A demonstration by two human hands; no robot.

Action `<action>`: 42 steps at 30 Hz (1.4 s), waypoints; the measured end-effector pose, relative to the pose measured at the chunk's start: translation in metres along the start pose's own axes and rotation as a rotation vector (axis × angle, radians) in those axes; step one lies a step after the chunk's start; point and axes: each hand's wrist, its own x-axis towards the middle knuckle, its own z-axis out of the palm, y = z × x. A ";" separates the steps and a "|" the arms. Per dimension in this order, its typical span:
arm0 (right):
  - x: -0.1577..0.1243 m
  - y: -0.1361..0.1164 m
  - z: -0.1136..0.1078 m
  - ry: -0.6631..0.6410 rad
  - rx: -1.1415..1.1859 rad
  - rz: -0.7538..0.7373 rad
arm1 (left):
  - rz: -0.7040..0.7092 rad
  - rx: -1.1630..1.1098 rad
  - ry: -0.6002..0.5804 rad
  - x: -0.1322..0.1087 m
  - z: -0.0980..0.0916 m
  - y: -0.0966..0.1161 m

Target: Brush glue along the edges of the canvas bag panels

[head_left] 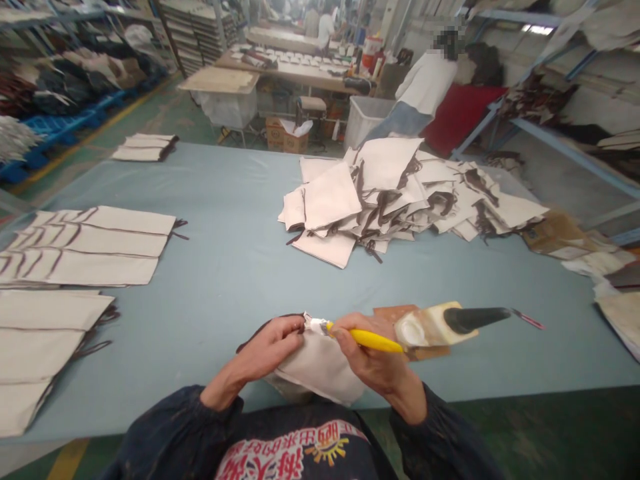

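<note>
A cream cloth bag [325, 370] with a dark edge lies at the front of the table, close against my body. My left hand [273, 347] grips its upper left part, thumb and fingers together at the dark edging. In my right hand [367, 357] is a yellow-handled tool [377, 341], its narrow end pointing left at the bag's top edge. White material covers the spot where the tool meets the bag, so its tip's kind cannot be made out. Just right of that hand sits a cream container [415, 330] on brown card, with a dark tapered object [470, 320] lying across it.
A loose heap of cream bags [385, 193] with dark cords covers the table's back right. Neater stacks [105, 243] lie along the left side. A small pink-handled item [530, 321] rests at the right. Beyond the table, a person [425, 87] stands near a white bin [367, 117].
</note>
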 end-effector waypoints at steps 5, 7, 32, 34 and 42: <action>0.000 0.003 0.009 0.061 -0.052 0.024 | 0.113 0.212 0.094 0.000 0.005 -0.001; -0.002 0.002 0.002 0.122 -0.057 0.091 | 0.167 0.300 0.142 -0.002 0.004 -0.003; -0.022 -0.028 -0.011 -0.025 0.194 -0.015 | 0.885 1.019 0.310 -0.019 0.012 -0.041; -0.023 -0.025 -0.009 0.020 0.160 0.000 | 0.892 1.017 0.309 -0.018 0.012 -0.040; -0.024 -0.021 -0.001 0.003 0.195 0.000 | 0.892 0.959 0.281 -0.015 0.009 -0.041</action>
